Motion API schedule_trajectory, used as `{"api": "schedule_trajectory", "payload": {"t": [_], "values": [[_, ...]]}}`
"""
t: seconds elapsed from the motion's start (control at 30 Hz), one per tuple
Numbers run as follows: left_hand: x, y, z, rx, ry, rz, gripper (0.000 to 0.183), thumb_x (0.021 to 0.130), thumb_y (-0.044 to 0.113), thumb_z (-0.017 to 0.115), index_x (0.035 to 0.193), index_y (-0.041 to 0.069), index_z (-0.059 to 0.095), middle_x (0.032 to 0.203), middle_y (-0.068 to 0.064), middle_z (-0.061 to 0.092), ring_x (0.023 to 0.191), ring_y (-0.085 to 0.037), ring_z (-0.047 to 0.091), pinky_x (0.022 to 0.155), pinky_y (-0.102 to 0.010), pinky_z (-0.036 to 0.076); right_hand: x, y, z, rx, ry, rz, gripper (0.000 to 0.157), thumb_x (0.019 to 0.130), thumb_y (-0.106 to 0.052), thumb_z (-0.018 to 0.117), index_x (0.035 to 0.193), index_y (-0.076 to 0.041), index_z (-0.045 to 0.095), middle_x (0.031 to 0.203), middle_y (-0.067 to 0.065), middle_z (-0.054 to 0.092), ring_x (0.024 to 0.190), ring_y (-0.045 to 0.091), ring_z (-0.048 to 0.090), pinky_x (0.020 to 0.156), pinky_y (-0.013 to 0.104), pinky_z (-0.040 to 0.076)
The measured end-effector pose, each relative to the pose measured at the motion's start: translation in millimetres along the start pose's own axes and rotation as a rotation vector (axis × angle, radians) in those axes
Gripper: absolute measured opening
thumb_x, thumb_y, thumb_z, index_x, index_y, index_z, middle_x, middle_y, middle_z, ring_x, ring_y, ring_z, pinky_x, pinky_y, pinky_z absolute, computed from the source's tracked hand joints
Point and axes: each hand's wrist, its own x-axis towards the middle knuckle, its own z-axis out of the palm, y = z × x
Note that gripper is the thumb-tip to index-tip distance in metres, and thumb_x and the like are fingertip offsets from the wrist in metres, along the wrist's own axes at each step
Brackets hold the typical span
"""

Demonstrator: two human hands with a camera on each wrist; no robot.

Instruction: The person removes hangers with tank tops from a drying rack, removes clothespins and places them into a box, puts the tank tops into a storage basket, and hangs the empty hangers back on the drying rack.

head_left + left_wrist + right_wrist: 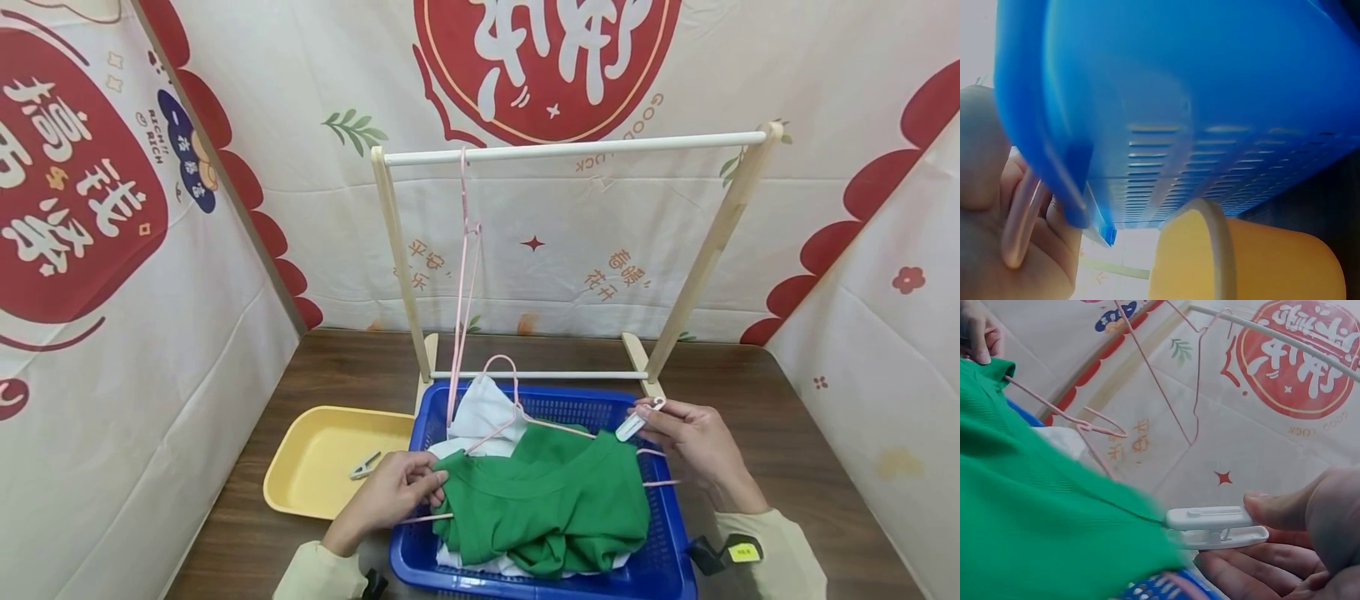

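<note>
A green garment (547, 500) lies over a pink wire hanger (516, 383), above the blue basket (536, 590). My left hand (397, 487) pinches the garment's left shoulder between thumb and fingers; a pink hanger end shows by the palm in the left wrist view. At the other shoulder, my right hand (701, 446) pinches a white clothespin (1216, 522) by its rear end. The clothespin's front end meets the garment's edge; whether it grips the cloth I cannot tell. White cloth (487, 408) lies in the basket behind and beneath the green one.
Behind the basket stands a wooden rack with a white top bar (577, 150); more pink hangers (459, 317) hang at its left. A yellow tray (300, 458) with a clothespin (365, 465) stands left of the basket. Printed cloth walls (315, 233) surround the brown table (817, 500).
</note>
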Motion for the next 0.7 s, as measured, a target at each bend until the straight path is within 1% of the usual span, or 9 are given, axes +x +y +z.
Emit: {"api": "schedule_trajectory", "payload": {"t": [0.07,0.13,0.2,0.27,0.37,0.53,0.6,0.7], "values": [[0.3,0.3,-0.4,0.001,0.000,-0.004,0.019,0.097,0.013,0.063,0.080,0.007,0.064,0.071,-0.001,0.071,0.065,-0.017,0.069,0.064,-0.024,0.055,-0.8,-5.2,-3.4,-0.033,0.026,0.015,0.043,0.093,-0.027,0.070,0.122,0.004,0.066,0.091,-0.010,0.075,0.083,0.009,0.073,0.072,0.025,0.058],[0.3,0.5,-0.6,0.007,0.001,-0.008,0.019,0.097,0.014,0.063,0.080,0.007,0.064,0.071,-0.001,0.071,0.065,-0.018,0.069,0.063,-0.024,0.055,-2.1,-10.9,-6.5,-0.067,0.035,0.013,0.052,0.094,-0.031,0.068,0.129,0.006,0.060,0.093,-0.011,0.075,0.086,0.011,0.074,0.075,0.026,0.058],[0.2,0.8,-0.6,0.009,0.002,-0.013,0.018,0.097,0.014,0.063,0.080,0.007,0.064,0.071,-0.001,0.070,0.065,-0.019,0.069,0.063,-0.024,0.055,-3.5,-16.6,-8.7,-0.136,0.038,0.002,0.056,0.095,-0.036,0.066,0.132,0.005,0.058,0.095,-0.013,0.074,0.088,0.012,0.074,0.076,0.025,0.058],[-0.1,1.1,-0.3,0.014,0.006,-0.014,0.018,0.097,0.014,0.063,0.081,0.007,0.065,0.070,-0.001,0.070,0.065,-0.020,0.069,0.063,-0.024,0.055,-5.3,-21.9,-8.7,-0.177,0.020,-0.001,0.058,0.095,-0.039,0.065,0.134,0.004,0.057,0.097,-0.013,0.074,0.090,0.015,0.074,0.077,0.025,0.058],[-0.2,1.6,0.4,0.021,0.015,-0.012,0.018,0.098,0.013,0.063,0.080,0.007,0.065,0.070,0.000,0.070,0.065,-0.021,0.069,0.062,-0.025,0.055,-6.3,-27.7,-4.7,-0.187,-0.035,-0.027,0.053,0.097,-0.037,0.063,0.133,0.002,0.058,0.100,-0.011,0.074,0.092,0.016,0.074,0.080,0.027,0.057],[-0.1,1.6,1.3,0.033,0.026,-0.005,0.020,0.098,0.013,0.062,0.079,0.008,0.064,0.070,0.000,0.070,0.064,-0.020,0.069,0.061,-0.025,0.055,-3.7,-34.3,5.6,-0.115,-0.154,-0.114,0.038,0.101,-0.025,0.059,0.127,0.001,0.060,0.106,-0.005,0.074,0.093,0.015,0.073,0.082,0.030,0.057],[0.1,1.4,1.4,0.040,0.029,-0.004,0.020,0.097,0.013,0.062,0.078,0.008,0.063,0.069,0.001,0.070,0.063,-0.020,0.069,0.061,-0.025,0.055,-1.8,-36.9,10.2,-0.094,-0.199,-0.154,0.036,0.101,-0.021,0.058,0.128,0.003,0.059,0.110,-0.002,0.073,0.094,0.016,0.073,0.082,0.032,0.057],[0.8,0.9,1.7,0.048,0.034,0.000,0.020,0.097,0.012,0.063,0.077,0.008,0.063,0.069,0.001,0.070,0.062,-0.019,0.069,0.060,-0.024,0.054,1.2,-40.4,18.6,-0.100,-0.245,-0.206,0.037,0.101,-0.017,0.058,0.130,0.006,0.057,0.113,0.004,0.071,0.096,0.017,0.072,0.082,0.032,0.057]]}}
